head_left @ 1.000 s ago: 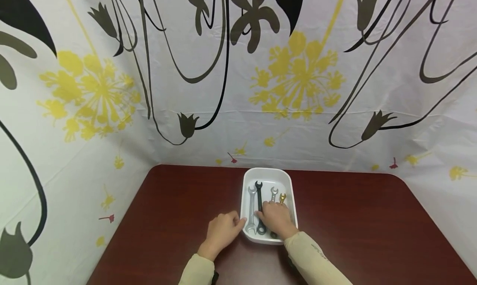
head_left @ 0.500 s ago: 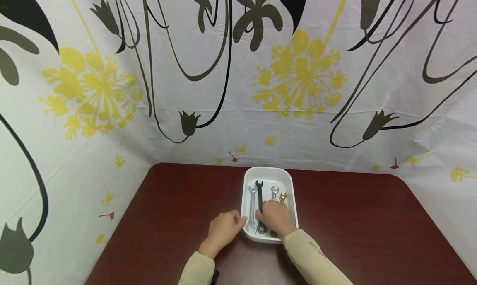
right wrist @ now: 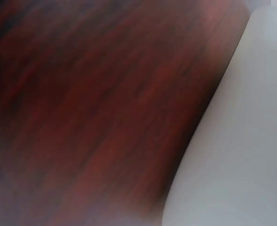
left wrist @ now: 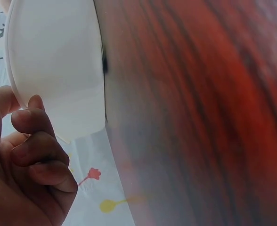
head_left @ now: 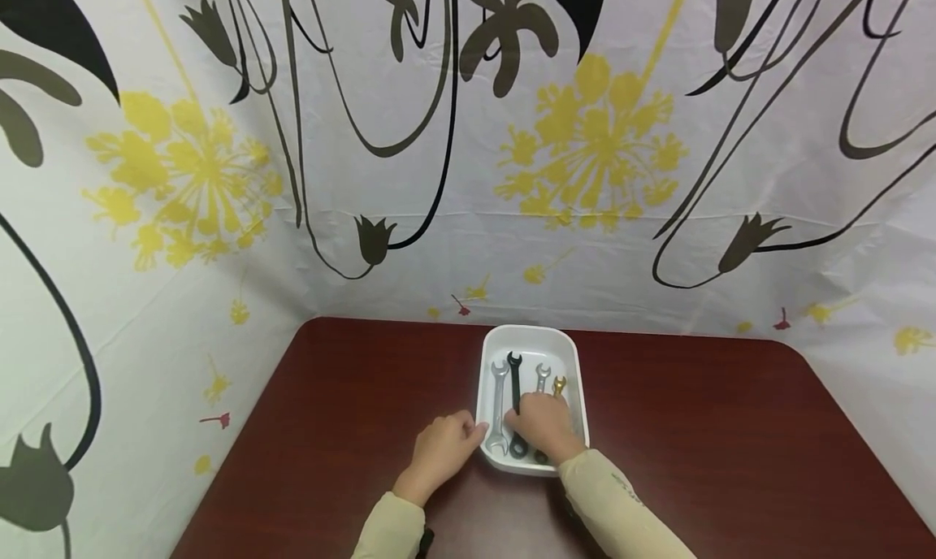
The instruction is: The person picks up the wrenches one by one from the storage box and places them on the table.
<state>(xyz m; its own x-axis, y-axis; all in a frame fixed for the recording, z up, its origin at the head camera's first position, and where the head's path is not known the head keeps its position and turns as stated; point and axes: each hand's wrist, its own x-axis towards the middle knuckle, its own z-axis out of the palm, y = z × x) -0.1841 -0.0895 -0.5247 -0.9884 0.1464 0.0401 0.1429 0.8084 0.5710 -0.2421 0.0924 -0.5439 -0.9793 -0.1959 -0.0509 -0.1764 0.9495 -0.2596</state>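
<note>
A white tray stands on the table with several wrenches in it. My left hand pinches its left rim, the thumb over the edge and the index finger against the outer wall. Inside the tray, my right hand is low over the wrenches, with its thumb side beside a black wrench. A long silver wrench lies at the left. The heads of a smaller silver wrench and a gold wrench show beyond the right hand, which covers their middles. Its fingertips are hidden.
The dark red wooden table extends around the tray. Behind and to the left hangs a white flower-patterned cloth. The right wrist view holds only tabletop and the tray's outer wall.
The head view has shifted slightly. Both hands, the tray and the wrenches keep their places relative to one another.
</note>
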